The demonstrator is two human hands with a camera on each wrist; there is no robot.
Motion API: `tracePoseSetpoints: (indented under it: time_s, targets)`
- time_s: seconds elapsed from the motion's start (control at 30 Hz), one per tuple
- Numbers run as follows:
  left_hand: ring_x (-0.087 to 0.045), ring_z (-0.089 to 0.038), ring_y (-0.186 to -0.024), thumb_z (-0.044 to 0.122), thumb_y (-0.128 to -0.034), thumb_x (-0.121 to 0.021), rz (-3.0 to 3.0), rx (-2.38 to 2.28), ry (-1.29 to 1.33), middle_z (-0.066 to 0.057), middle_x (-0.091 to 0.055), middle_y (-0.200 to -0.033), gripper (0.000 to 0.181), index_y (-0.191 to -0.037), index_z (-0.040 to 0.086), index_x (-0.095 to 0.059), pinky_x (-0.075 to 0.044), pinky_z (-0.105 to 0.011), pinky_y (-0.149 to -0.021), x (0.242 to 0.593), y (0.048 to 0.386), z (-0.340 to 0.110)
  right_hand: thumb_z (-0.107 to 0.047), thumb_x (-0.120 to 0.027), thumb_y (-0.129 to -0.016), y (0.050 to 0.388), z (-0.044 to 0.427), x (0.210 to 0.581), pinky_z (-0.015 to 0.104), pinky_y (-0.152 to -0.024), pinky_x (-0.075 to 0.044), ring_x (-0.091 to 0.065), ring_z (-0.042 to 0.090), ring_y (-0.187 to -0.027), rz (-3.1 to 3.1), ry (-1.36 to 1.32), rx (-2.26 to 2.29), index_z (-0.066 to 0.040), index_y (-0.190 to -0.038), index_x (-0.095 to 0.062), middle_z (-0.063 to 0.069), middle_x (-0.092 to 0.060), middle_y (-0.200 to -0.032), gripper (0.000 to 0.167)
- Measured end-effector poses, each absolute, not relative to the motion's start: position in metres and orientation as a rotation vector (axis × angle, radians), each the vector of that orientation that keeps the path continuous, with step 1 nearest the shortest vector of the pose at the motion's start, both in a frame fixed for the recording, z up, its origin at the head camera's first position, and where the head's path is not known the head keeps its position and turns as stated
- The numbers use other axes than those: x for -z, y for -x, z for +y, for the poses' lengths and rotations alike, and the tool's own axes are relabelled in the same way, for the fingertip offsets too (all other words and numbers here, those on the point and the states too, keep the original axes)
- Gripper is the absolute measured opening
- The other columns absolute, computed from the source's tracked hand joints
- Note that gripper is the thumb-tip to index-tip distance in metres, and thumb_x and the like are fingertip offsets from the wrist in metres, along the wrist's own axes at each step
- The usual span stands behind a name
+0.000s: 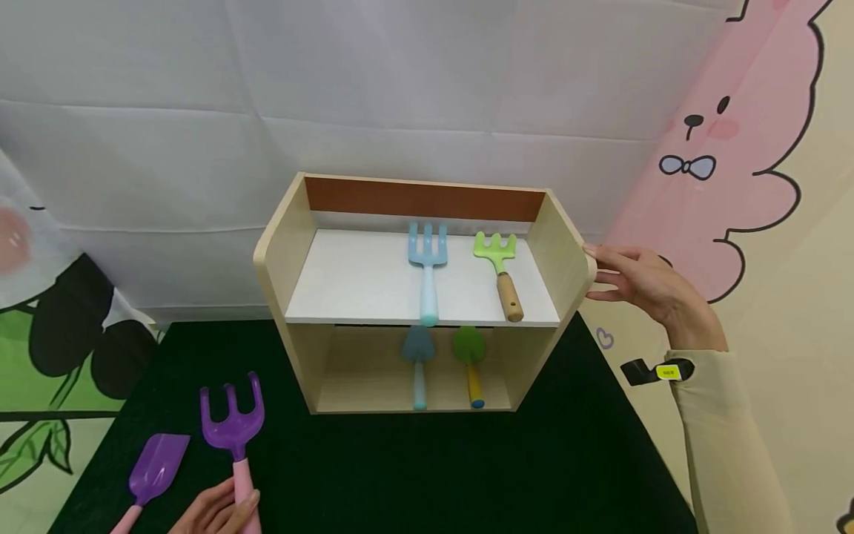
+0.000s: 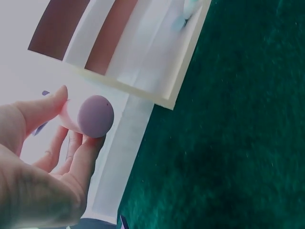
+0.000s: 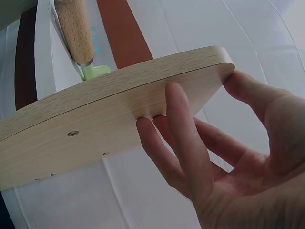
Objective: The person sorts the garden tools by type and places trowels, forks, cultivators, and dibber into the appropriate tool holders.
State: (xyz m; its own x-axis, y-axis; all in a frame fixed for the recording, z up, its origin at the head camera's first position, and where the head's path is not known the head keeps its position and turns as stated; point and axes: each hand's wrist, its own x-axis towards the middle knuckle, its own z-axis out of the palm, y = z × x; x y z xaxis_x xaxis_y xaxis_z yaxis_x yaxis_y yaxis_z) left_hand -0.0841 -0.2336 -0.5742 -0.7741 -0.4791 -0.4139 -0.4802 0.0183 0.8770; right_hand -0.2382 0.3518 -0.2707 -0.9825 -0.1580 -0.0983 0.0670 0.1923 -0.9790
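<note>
My left hand (image 1: pixel 216 510) pinches the pink handle of a toy garden fork with purple tines (image 1: pixel 232 423), held up at the lower left of the head view. In the left wrist view the handle's rounded end (image 2: pixel 96 117) points at the camera, between thumb and fingers. Beside it lies a purple toy shovel (image 1: pixel 159 467), also pink-handled. My right hand (image 1: pixel 640 285) touches the right side panel of a two-tier wooden shelf (image 1: pixel 563 256). In the right wrist view its fingertips (image 3: pixel 176 90) rest against the panel's outer face, and the thumb meets the panel's corner.
On the upper shelf lie a light-blue fork (image 1: pixel 428 271) and a green fork with a wooden handle (image 1: pixel 508 297). The lower compartment holds a blue shovel (image 1: pixel 418 348) and a green shovel with a yellow handle (image 1: pixel 470 347). Dark green cloth (image 1: pixel 427 475) covers the table; a white sheet (image 1: pixel 400 89) hangs behind.
</note>
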Motion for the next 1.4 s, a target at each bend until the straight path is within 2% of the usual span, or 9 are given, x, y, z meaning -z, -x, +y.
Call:
tracePoseSetpoints:
  time_s: [0.23,0.37,0.5,0.67,1.03,1.3,1.4]
  targets:
    - [-0.069,-0.002,-0.078,0.012,-0.0863,-0.084,2.27,-2.041,1.075,-0.002,-0.073,-0.103,0.053,-0.132,0.0,-0.059,-0.057,-0.016,-0.071,0.554,0.085,-0.202,-0.028,-0.059,-0.106,0.238,0.353,0.271,0.035,-0.081,-0.062,-0.074,0.015,-0.098,2.289,0.105,1.879,-0.025,-0.109,-0.078,-0.004,-0.069,-0.114,0.02]
    - [-0.069,-0.002,-0.081,0.007,-0.0862,-0.083,2.284,-2.067,1.012,-0.002,-0.073,-0.105,0.05,-0.129,-0.001,-0.06,-0.057,-0.017,-0.074,0.542,0.082,-0.188,-0.028,-0.059,-0.106,0.238,0.353,0.271,0.034,-0.081,-0.062,-0.074,0.014,-0.098,2.286,0.105,1.879,-0.026,-0.108,-0.079,-0.005,-0.069,-0.114,0.02]
    - [-0.069,-0.003,-0.085,0.007,-0.0832,-0.086,2.305,-2.071,0.902,-0.009,-0.072,-0.114,0.052,-0.128,-0.002,-0.061,-0.058,-0.019,-0.078,0.528,0.078,-0.179,-0.028,-0.059,-0.106,0.238,0.351,0.271,0.035,-0.082,-0.061,-0.074,0.014,-0.099,2.279,0.093,1.88,-0.027,-0.109,-0.078,-0.005,-0.069,-0.115,0.019]
    - [-0.068,-0.001,-0.089,0.016,-0.0826,-0.088,2.328,-2.014,0.765,-0.019,-0.065,-0.129,0.058,-0.13,-0.002,-0.06,-0.056,-0.018,-0.082,0.509,0.076,-0.17,-0.028,-0.059,-0.106,0.237,0.351,0.27,0.034,-0.082,-0.061,-0.073,0.015,-0.099,2.261,0.094,1.885,-0.025,-0.111,-0.078,-0.004,-0.069,-0.115,0.02]
    - [-0.062,0.002,-0.102,0.033,-0.0853,-0.086,2.28,-1.974,0.582,-0.014,-0.053,-0.144,0.067,-0.138,0.004,-0.055,-0.051,-0.017,-0.095,0.478,0.084,-0.159,-0.025,-0.058,-0.107,0.235,0.351,0.268,0.034,-0.079,-0.062,-0.074,0.015,-0.098,2.244,0.107,1.914,-0.024,-0.11,-0.079,-0.004,-0.07,-0.114,0.021]
    - [-0.06,-0.018,-0.121,0.051,-0.0826,-0.082,2.321,-1.937,0.436,-0.007,-0.054,-0.142,0.072,-0.137,0.01,-0.057,-0.051,-0.02,-0.098,0.458,0.092,-0.151,-0.025,-0.058,-0.107,0.234,0.351,0.268,0.034,-0.08,-0.062,-0.074,0.015,-0.098,2.232,0.103,1.924,-0.023,-0.11,-0.079,-0.004,-0.07,-0.114,0.022]
    - [-0.059,-0.021,-0.123,0.051,-0.0837,-0.081,2.31,-1.956,0.405,-0.005,-0.054,-0.142,0.071,-0.137,0.011,-0.057,-0.051,-0.022,-0.098,0.452,0.095,-0.148,-0.025,-0.058,-0.106,0.234,0.351,0.268,0.034,-0.079,-0.062,-0.074,0.015,-0.097,2.232,0.095,1.924,-0.024,-0.11,-0.079,-0.004,-0.07,-0.114,0.021]
